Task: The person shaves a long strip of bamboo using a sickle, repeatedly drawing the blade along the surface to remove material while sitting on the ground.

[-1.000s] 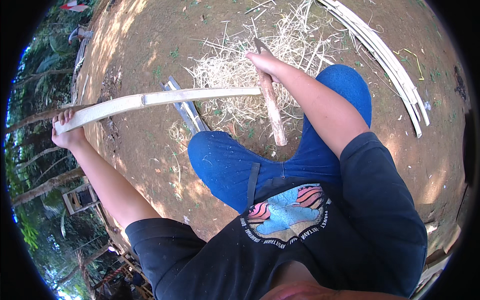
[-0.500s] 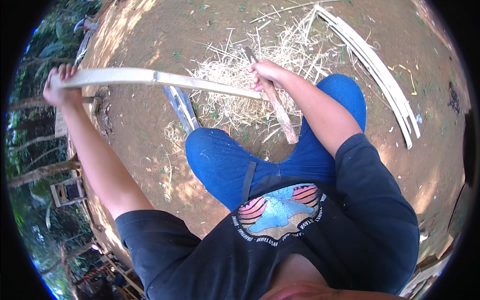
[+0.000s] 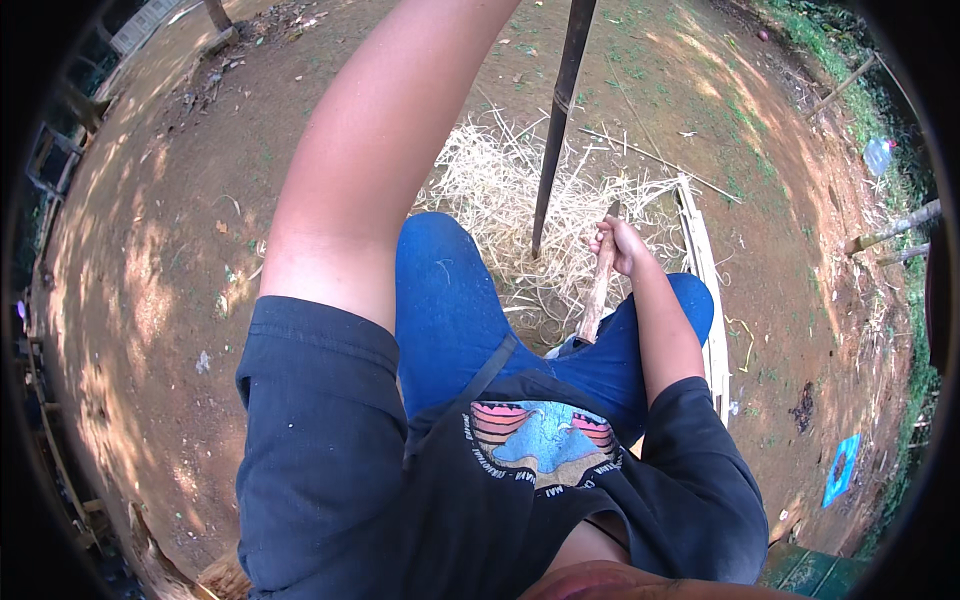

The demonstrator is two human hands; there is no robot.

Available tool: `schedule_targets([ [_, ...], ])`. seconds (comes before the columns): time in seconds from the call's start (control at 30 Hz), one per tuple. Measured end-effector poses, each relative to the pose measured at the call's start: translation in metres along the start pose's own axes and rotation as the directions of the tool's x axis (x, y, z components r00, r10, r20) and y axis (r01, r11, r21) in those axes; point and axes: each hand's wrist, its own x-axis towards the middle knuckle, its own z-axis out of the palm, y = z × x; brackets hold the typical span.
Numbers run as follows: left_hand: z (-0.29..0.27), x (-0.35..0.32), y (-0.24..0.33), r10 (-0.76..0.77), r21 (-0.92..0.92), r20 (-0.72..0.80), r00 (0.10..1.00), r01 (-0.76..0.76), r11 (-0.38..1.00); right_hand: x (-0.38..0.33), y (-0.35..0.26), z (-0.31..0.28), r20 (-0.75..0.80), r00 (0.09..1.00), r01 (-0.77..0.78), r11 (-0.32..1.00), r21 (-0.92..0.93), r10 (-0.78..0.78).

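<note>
My left forearm rises across the upper part of the view, and the hand itself is past the top edge, out of sight. Beside that arm a long dark bamboo strip [image 3: 556, 130] stands steeply, its upper end cut off by the view. The strip's lower tip hangs over a heap of pale shavings [image 3: 480, 180]. My right hand [image 3: 622, 247], above my right knee, is closed around a knife [image 3: 598, 290] with a long, rough wooden handle. Its short dark blade points away from me, apart from the strip.
Several long pale split strips [image 3: 708, 280] lie on the ground right of my right knee. A thin stick [image 3: 665, 165] lies beyond the heap. Farther right are a blue flat piece [image 3: 841, 470] and a clear plastic item [image 3: 878, 156].
The bamboo strip has swung from lying across to standing steeply, now showing its dark side. My left arm has moved up and inward. The knife is apart from the strip, and the view has shifted.
</note>
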Motion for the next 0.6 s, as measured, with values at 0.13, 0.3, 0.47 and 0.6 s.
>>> schedule_targets([
  [0.13,-0.018,-0.018,0.006,0.080,0.317,0.022,0.997,-0.083,0.945,-0.016,0.007,0.009,-0.010,1.000,-0.027,0.998,0.054,0.028],
  [0.3,-0.027,-0.020,-0.012,0.004,0.233,-0.009,1.000,-0.002,0.973,-0.035,-0.005,0.042,0.035,0.999,0.024,1.000,-0.013,-0.024],
  [0.47,-0.041,-0.039,-0.009,-0.055,0.007,-0.160,0.986,0.057,0.998,-0.070,-0.018,0.068,-0.071,0.981,0.183,0.982,0.047,-0.180],
  [0.6,-0.041,-0.042,-0.023,-0.056,-0.050,-0.385,0.921,0.040,0.998,-0.095,-0.036,0.103,-0.019,0.902,0.433,0.902,0.008,-0.432],
])
